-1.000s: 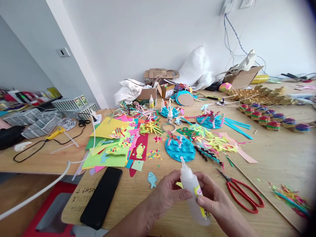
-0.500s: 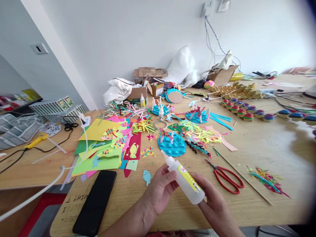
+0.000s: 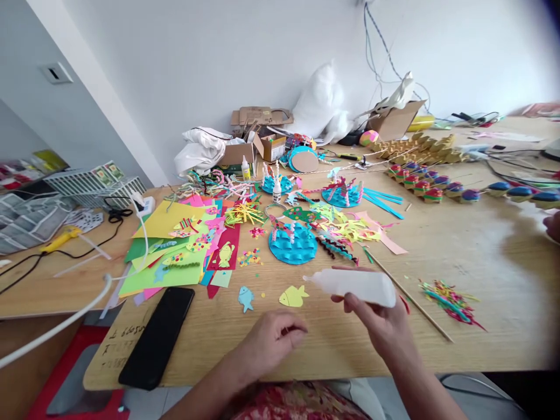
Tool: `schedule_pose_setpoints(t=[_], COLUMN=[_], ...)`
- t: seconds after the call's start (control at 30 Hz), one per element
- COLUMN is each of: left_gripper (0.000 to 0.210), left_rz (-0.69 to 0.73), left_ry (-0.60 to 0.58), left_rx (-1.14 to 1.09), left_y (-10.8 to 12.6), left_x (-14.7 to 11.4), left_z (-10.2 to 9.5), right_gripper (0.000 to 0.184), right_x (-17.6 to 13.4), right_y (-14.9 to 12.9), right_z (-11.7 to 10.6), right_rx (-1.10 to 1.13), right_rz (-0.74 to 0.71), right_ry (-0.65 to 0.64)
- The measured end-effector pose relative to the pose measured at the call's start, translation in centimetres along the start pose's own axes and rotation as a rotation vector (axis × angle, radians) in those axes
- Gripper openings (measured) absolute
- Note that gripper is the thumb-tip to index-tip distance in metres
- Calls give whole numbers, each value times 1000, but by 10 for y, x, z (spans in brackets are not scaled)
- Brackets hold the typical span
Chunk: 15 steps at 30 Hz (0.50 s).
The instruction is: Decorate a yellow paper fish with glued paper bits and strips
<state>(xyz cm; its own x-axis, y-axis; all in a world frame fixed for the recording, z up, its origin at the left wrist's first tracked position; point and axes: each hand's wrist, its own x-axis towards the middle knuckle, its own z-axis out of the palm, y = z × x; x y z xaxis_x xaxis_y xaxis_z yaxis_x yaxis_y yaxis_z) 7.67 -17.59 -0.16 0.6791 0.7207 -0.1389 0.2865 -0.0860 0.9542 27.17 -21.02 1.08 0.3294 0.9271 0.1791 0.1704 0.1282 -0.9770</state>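
Note:
My right hand [image 3: 385, 324] is wrapped round a white squeeze glue bottle [image 3: 356, 284], held nearly level above the table with its nozzle pointing left. Just beyond the fingertips of my left hand [image 3: 275, 338] lies a yellow paper fish [image 3: 294, 296]; that hand is curled closed over the table, with nothing visible in it. A blue paper fish [image 3: 245, 298] lies farther left, and a small yellow paper dot [image 3: 263, 295] rests between the two. Red-handled scissors [image 3: 405, 304] are mostly hidden behind my right hand and the bottle.
Blue decorated discs [image 3: 293, 248] stand beyond the fish. Coloured paper sheets [image 3: 175, 274] and a black phone [image 3: 157, 338] lie left. A thin wooden stick [image 3: 415, 300] and paper scraps [image 3: 452, 303] lie right. Another person's hand [image 3: 552, 226] shows at the right edge.
My left hand has let go of the glue bottle and moved down to the table. The right hand has turned the bottle level, and the yellow fish now shows.

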Motion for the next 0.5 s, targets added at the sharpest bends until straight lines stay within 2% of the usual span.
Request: schedule_pose_setpoints(t=[0.07,0.17,0.3,0.5], left_gripper=[19,24,33,48], left_rz=[116,245,284,246], left_ry=[116,157,158,140], left_rx=[459,833,1023,1080], left_y=[-7,-18,-31,-40], left_x=[-2,-2,-4,-4], left_z=[-6,-9,-6,-3], right_gripper=[31,41,41,33], right_x=[7,14,16,20], right_y=[1,2,2,2], right_z=[-1,4,13,23], right_rx=[30,102,65,-230], right_rz=[109,174,153,-2], right_ry=[-34,-71,-167,-241])
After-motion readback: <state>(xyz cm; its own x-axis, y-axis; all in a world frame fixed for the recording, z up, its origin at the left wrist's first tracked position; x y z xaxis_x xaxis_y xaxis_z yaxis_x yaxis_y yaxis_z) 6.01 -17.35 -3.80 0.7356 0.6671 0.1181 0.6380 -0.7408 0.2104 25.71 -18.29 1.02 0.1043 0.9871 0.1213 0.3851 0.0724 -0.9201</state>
